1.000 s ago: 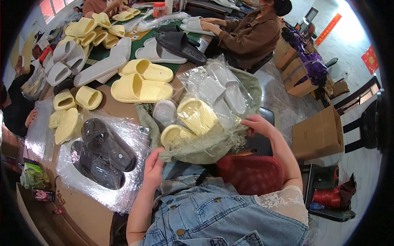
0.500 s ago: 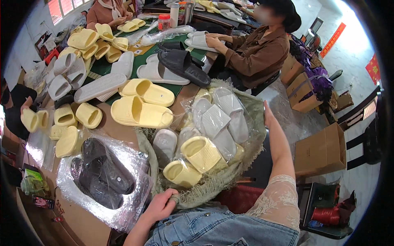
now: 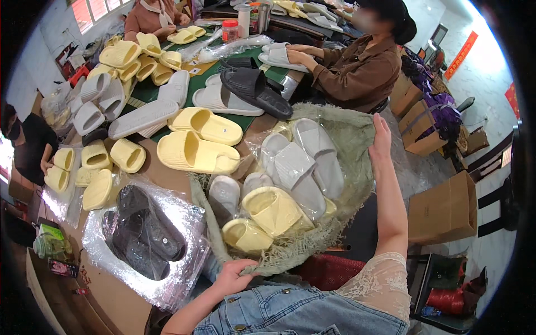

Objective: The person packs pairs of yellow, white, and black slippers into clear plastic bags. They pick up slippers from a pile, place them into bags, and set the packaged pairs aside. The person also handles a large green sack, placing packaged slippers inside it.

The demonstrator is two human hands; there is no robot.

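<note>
In front of me lies a green woven sack (image 3: 357,184), its frayed mouth spread wide. Inside it are bagged slippers: a grey pair (image 3: 296,164) and a yellow pair (image 3: 272,211), with more beneath in clear plastic. My left hand (image 3: 235,275) is closed on the near edge of the sack, close to my body. Held out to the right, my right hand (image 3: 381,135) grips the sack's far right corner. Left of the sack, a dark pair of slippers (image 3: 148,231) lies on a stack of shiny clear bags (image 3: 120,273).
Loose yellow slippers (image 3: 198,151), grey slippers (image 3: 145,118) and black slippers (image 3: 255,92) cover the table beyond. A co-worker in brown (image 3: 357,72) handles grey slippers on the right; others work at the far and left sides. A cardboard box (image 3: 441,206) stands on the right-hand floor.
My right hand has lifted the sack's corner up and outward, pulling that side taut. My left hand has shifted slightly right along the near edge. The view has moved a little.
</note>
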